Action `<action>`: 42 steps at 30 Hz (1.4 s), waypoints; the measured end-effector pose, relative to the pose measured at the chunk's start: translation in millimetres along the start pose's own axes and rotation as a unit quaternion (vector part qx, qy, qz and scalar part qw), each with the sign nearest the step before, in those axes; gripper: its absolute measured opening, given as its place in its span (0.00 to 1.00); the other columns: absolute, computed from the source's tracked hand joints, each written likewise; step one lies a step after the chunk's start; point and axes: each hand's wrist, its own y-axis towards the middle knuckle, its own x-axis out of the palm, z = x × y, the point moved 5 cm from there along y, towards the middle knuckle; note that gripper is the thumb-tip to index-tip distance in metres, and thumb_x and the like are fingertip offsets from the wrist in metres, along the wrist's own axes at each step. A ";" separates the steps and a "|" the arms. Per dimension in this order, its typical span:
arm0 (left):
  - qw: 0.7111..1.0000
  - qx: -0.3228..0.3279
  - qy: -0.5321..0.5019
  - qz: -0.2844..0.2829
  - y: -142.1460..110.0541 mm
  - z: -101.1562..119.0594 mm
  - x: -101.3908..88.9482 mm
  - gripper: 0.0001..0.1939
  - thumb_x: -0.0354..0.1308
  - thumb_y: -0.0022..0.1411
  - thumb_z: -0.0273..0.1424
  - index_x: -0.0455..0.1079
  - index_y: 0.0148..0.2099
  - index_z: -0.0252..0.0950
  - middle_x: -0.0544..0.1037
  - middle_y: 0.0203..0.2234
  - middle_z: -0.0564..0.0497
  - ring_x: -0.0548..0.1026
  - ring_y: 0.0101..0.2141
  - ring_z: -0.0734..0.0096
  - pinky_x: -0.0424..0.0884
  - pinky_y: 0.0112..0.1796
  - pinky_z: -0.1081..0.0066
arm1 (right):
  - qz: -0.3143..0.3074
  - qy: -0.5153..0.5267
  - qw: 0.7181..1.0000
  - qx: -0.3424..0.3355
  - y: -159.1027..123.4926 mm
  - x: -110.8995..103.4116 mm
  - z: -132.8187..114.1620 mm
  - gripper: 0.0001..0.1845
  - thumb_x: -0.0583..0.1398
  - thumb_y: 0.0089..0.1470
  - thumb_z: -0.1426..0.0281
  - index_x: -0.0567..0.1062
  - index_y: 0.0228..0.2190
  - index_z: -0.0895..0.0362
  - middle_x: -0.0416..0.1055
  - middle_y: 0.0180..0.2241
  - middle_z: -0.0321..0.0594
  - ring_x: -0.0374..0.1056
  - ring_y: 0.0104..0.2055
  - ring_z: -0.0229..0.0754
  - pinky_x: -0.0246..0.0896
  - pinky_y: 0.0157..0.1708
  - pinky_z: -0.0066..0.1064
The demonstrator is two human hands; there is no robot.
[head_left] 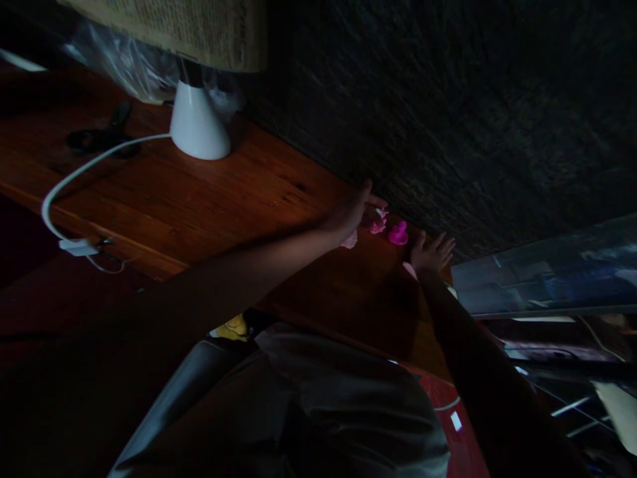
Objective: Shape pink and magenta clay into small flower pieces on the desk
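A lamp (199,126) and scissors (107,136) occupy the table (239,192), well apart from the magenta item (398,234) between the left hand (351,216), grip indeterminable, and the right hand (432,255), fingers spread.

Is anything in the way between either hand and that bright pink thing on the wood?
From the left hand, yes: a paler pink crumpled piece lies between. From the right hand, nothing visible blocks the bright pink thing.

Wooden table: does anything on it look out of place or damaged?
The lamp's white cord loops over the table's front edge, where it might snag. I see no spill or breakage, though it's dim.
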 end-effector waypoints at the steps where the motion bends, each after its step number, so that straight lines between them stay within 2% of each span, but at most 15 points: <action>1: 1.000 0.000 0.003 -0.001 -0.5 0.1 0.0 0.41 0.27 0.68 0.55 0.74 0.48 0.32 0.78 0.25 0.46 0.76 0.27 0.70 0.69 0.29 0.73 | -0.003 0.005 1.000 0.002 5.3 3.4 1.0 0.45 0.44 0.62 0.49 0.51 0.66 0.71 0.42 0.68 0.71 0.38 0.71 0.66 0.38 0.62 0.67; 4: 1.000 0.001 0.002 -0.003 -1.4 -0.3 -0.6 0.41 0.27 0.69 0.55 0.74 0.48 0.31 0.78 0.24 0.46 0.76 0.28 0.70 0.69 0.29 0.73 | -0.002 -0.001 1.000 -0.022 14.0 8.6 -0.8 0.45 0.45 0.62 0.49 0.54 0.65 0.72 0.44 0.68 0.71 0.39 0.71 0.66 0.38 0.62 0.67; 8: 1.000 0.003 -0.002 0.001 0.0 -1.9 -2.6 0.40 0.29 0.68 0.55 0.74 0.48 0.32 0.78 0.25 0.46 0.76 0.28 0.70 0.69 0.30 0.73 | 0.014 -0.033 0.997 -0.062 10.5 2.5 -8.0 0.41 0.44 0.64 0.54 0.55 0.64 0.76 0.45 0.67 0.74 0.39 0.71 0.65 0.40 0.62 0.65; 12: 1.000 0.002 -0.001 -0.001 1.4 -2.1 -2.4 0.40 0.29 0.68 0.56 0.74 0.47 0.33 0.79 0.25 0.46 0.77 0.28 0.69 0.69 0.29 0.73 | 0.006 -0.060 0.993 -0.099 -8.8 -9.7 -14.1 0.36 0.47 0.64 0.57 0.57 0.64 0.68 0.47 0.67 0.69 0.40 0.71 0.66 0.43 0.58 0.70; 14: 1.000 0.002 0.007 0.006 1.5 -1.4 -2.6 0.40 0.28 0.68 0.56 0.74 0.46 0.33 0.79 0.25 0.46 0.76 0.28 0.69 0.68 0.29 0.73 | -0.036 -0.095 0.982 -0.161 -28.4 -14.2 -18.5 0.34 0.51 0.62 0.57 0.60 0.63 0.62 0.50 0.67 0.66 0.41 0.70 0.69 0.45 0.56 0.73; 16: 1.000 0.001 0.017 0.017 1.4 -1.0 -3.3 0.40 0.29 0.67 0.57 0.75 0.46 0.33 0.79 0.25 0.46 0.76 0.28 0.69 0.68 0.29 0.73 | -0.090 -0.138 0.957 -0.237 -55.2 -19.0 -22.1 0.34 0.55 0.59 0.58 0.62 0.63 0.60 0.51 0.67 0.65 0.42 0.69 0.71 0.46 0.55 0.72; 20: 1.000 0.009 0.009 0.015 2.1 -2.1 -3.1 0.39 0.31 0.67 0.56 0.75 0.45 0.34 0.78 0.25 0.46 0.76 0.27 0.69 0.67 0.28 0.73 | -0.143 -0.170 0.921 -0.321 -108.4 -37.9 -23.0 0.27 0.50 0.64 0.66 0.62 0.63 0.55 0.55 0.67 0.59 0.45 0.70 0.65 0.48 0.58 0.69; 23: 1.000 0.015 0.004 0.020 2.4 -3.0 -4.4 0.39 0.31 0.67 0.57 0.75 0.44 0.34 0.77 0.23 0.46 0.75 0.26 0.69 0.67 0.28 0.73 | -0.170 -0.171 0.908 -0.342 -141.1 -52.4 -22.0 0.26 0.48 0.65 0.70 0.63 0.63 0.55 0.57 0.66 0.58 0.49 0.69 0.63 0.52 0.58 0.66; 27: 0.999 0.017 0.012 0.024 0.6 -1.5 -6.2 0.39 0.32 0.65 0.59 0.75 0.44 0.35 0.77 0.23 0.46 0.73 0.25 0.71 0.65 0.27 0.74 | -0.124 -0.130 0.914 -0.365 -188.0 -72.1 -22.8 0.26 0.47 0.67 0.71 0.60 0.64 0.53 0.56 0.67 0.55 0.44 0.71 0.59 0.52 0.60 0.61; 30: 0.999 0.024 -0.003 0.026 -1.4 1.1 -6.4 0.40 0.32 0.65 0.59 0.75 0.42 0.34 0.77 0.23 0.46 0.72 0.23 0.72 0.64 0.26 0.74 | -0.069 -0.088 0.934 -0.339 -218.9 -81.2 -17.9 0.34 0.47 0.67 0.62 0.48 0.68 0.62 0.50 0.68 0.62 0.41 0.72 0.61 0.50 0.61 0.60; 32: 0.999 0.026 -0.012 0.029 -2.4 2.0 -6.1 0.40 0.32 0.65 0.59 0.75 0.40 0.34 0.77 0.23 0.46 0.72 0.23 0.73 0.64 0.26 0.74 | -0.066 -0.077 0.935 -0.339 -232.8 -80.2 -14.6 0.35 0.46 0.67 0.61 0.45 0.68 0.66 0.48 0.68 0.65 0.39 0.72 0.61 0.50 0.61 0.60; 34: 0.999 0.024 -0.010 0.029 -2.6 1.7 -5.4 0.40 0.31 0.65 0.59 0.75 0.40 0.34 0.77 0.23 0.46 0.72 0.23 0.72 0.64 0.26 0.74 | -0.068 -0.083 0.937 -0.333 -236.4 -76.7 -11.2 0.34 0.45 0.67 0.62 0.48 0.68 0.66 0.48 0.68 0.65 0.39 0.72 0.61 0.50 0.61 0.59; 37: 0.999 0.021 -0.004 0.026 -1.1 -0.4 -4.5 0.39 0.31 0.65 0.58 0.75 0.40 0.35 0.77 0.24 0.46 0.72 0.24 0.72 0.65 0.26 0.74 | -0.073 -0.120 0.932 -0.335 -223.3 -69.3 -10.0 0.28 0.48 0.67 0.66 0.59 0.64 0.63 0.53 0.66 0.64 0.42 0.71 0.63 0.50 0.60 0.62; 40: 1.000 0.021 -0.005 0.021 1.6 -2.8 -4.5 0.39 0.31 0.66 0.57 0.75 0.42 0.34 0.78 0.25 0.46 0.73 0.25 0.72 0.65 0.27 0.74 | -0.072 -0.172 0.915 -0.358 -192.4 -59.3 -14.8 0.22 0.49 0.64 0.73 0.69 0.58 0.56 0.58 0.65 0.61 0.45 0.70 0.66 0.51 0.58 0.65; 42: 1.000 0.022 -0.004 0.022 3.2 -3.5 -5.4 0.39 0.31 0.67 0.57 0.75 0.42 0.34 0.78 0.26 0.46 0.74 0.26 0.72 0.66 0.27 0.74 | -0.057 -0.186 0.920 -0.341 -163.0 -52.7 -17.7 0.23 0.49 0.63 0.74 0.68 0.58 0.57 0.60 0.63 0.61 0.47 0.69 0.68 0.54 0.54 0.68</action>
